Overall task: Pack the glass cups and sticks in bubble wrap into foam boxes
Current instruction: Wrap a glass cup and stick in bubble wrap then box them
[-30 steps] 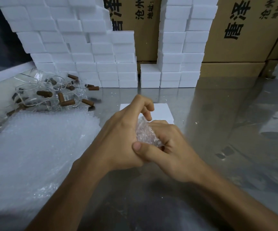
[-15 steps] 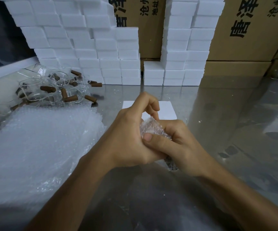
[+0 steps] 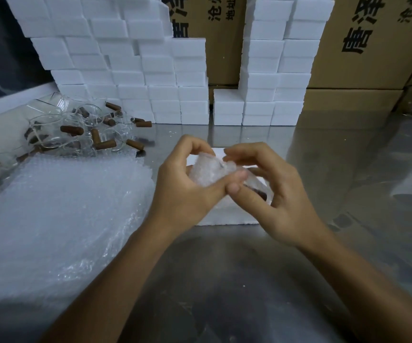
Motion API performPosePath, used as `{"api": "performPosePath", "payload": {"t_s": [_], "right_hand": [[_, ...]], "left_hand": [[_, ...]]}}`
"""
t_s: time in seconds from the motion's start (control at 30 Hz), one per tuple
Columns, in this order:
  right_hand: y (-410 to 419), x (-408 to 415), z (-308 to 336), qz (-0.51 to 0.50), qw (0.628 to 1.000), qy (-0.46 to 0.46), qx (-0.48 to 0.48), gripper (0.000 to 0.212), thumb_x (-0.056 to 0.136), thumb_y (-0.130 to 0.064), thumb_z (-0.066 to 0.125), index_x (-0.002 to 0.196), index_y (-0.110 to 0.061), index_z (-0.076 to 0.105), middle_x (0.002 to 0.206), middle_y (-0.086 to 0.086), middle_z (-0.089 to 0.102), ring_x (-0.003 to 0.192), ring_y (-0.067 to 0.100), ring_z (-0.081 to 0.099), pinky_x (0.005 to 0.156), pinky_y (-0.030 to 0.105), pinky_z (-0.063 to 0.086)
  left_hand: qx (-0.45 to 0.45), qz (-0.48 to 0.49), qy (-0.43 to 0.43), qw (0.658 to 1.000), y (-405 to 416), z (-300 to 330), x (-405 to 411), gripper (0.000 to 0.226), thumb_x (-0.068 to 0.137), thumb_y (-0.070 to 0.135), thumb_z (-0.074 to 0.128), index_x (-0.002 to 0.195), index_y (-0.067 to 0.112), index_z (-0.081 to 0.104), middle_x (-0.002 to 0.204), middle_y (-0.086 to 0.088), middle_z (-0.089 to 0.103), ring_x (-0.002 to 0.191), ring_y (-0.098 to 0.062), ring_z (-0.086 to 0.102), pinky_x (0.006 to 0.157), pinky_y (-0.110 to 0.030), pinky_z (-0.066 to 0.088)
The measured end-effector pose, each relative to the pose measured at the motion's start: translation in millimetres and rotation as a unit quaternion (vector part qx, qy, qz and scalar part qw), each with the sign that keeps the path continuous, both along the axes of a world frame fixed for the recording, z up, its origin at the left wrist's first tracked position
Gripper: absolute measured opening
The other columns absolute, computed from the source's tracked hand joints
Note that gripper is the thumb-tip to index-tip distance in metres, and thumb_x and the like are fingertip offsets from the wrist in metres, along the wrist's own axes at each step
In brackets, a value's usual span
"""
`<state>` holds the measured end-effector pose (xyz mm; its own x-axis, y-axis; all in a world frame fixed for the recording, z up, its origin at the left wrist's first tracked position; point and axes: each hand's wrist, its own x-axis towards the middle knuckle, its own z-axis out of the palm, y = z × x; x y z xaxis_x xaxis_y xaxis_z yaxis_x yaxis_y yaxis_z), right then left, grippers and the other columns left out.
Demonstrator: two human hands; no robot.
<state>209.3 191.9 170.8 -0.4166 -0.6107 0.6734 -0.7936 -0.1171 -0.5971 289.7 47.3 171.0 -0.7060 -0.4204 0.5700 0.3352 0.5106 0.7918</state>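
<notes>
Glass cups (image 3: 51,127) lie tumbled in a heap at the far left of the desk (image 3: 348,194), mixed with short brown sticks (image 3: 104,144), some resting inside the cups and some loose on the metal just beside them. In front of that heap, a thick stack of bubble wrap sheets (image 3: 59,214) covers the left part of the desk, its near edge crumpled. Behind both, a wall of white foam boxes (image 3: 130,70) is piled in staggered rows against the back. Toward the middle, the left hand (image 3: 185,189) curls its fingers and thumb around a small bundle of bubble wrap (image 3: 210,169) held above the desk, so the fingers are clamped on the bundle from the left side. A dark brown shape shows through the wrap at the bundle's lower right end; whether a cup is inside cannot be told. Under the hands a low white foam box (image 3: 224,216) sits on the desk, mostly hidden by them. The right hand (image 3: 274,196) meets the bundle from the other side: its fingers (image 3: 239,151) bend over the top of the wrap and its thumb (image 3: 244,194) presses near the left thumb, so it also grips the bundle. Behind it stands a second, taller stack of white foam boxes (image 3: 274,70). At the far right, brown cardboard cartons (image 3: 373,58) with black printed characters are stacked against the back, and the bare metal reflects them.
</notes>
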Motion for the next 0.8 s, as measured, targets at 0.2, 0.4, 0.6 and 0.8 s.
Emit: {"api": "performPosePath", "payload": {"t_s": [0.2,0.4,0.6,0.8], "right_hand": [[1.9,-9.3,-5.8,-0.026,0.998,0.046,0.038,0.076,0.072,-0.037,0.086,0.134,-0.010,0.051,0.123,-0.003,0.059,0.111,0.012,0.060,0.089,0.018,0.048],[-3.6,-2.3,-6.1,-0.052,0.998,0.034,0.005,0.073,0.064,-0.035,0.093,0.125,-0.013,0.059,0.113,-0.007,0.066,0.099,0.009,0.066,0.082,0.020,0.053],[2.2,-3.8,3.2,0.003,0.997,-0.062,0.038,0.060,0.056,-0.018,0.098,0.107,-0.017,0.067,0.096,-0.007,0.068,0.079,0.014,0.068,0.065,0.023,0.052],[7.6,-7.7,9.9,0.041,0.986,-0.158,0.015,0.057,0.058,-0.017,0.096,0.107,-0.013,0.068,0.096,-0.001,0.071,0.085,0.016,0.072,0.068,0.023,0.056]], "left_hand": [[0.180,0.011,-0.024,0.983,-0.7,4.5,-0.7,0.046,0.060,0.065,0.076,0.083,0.029,0.059,0.095,-0.014,0.065,0.079,-0.027,0.067,0.053,-0.026,0.049],[0.191,-0.042,-0.011,0.981,6.6,4.3,2.6,0.072,0.049,0.094,0.056,0.084,0.032,0.062,0.075,-0.002,0.063,0.065,-0.021,0.064,0.041,-0.028,0.047],[0.122,-0.071,-0.003,0.990,8.6,5.6,4.5,0.076,0.051,0.099,0.045,0.087,0.037,0.069,0.080,0.002,0.068,0.076,-0.030,0.068,0.052,-0.031,0.053],[0.240,-0.198,-0.019,0.950,1.3,6.3,6.5,0.053,0.080,0.061,0.056,0.111,0.020,0.069,0.095,-0.004,0.069,0.074,-0.021,0.066,0.041,-0.025,0.042]]}}
